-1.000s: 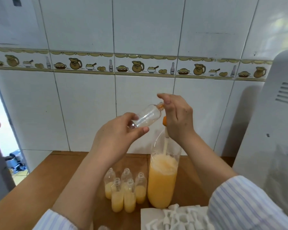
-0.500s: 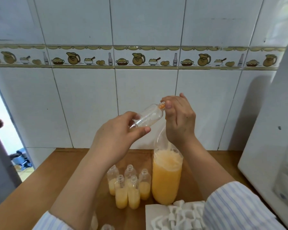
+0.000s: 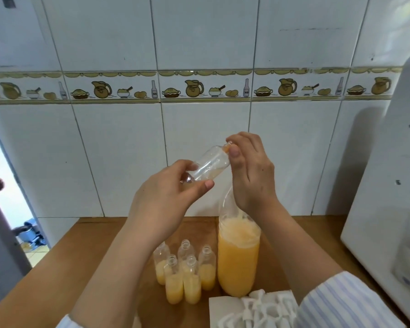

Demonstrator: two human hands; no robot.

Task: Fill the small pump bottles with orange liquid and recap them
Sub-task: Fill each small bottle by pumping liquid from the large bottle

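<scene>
We see a wooden tabletop [image 3: 100, 245] against a white tiled wall [image 3: 199, 43]. Above it, our left hand [image 3: 161, 197] grips a tilted small bottle [image 3: 207, 166]; our right hand [image 3: 251, 171] pinches its neck. Five part-filled bottles [image 3: 184, 275] stand beside the large bottle [image 3: 238, 256].

Orange liquid [image 3: 212, 174], seemingly, now inside tilted bottle [image 3: 208, 165].

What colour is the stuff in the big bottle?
Orange-yellow, foamy on top. The big bottle shows best in the head view.
</scene>
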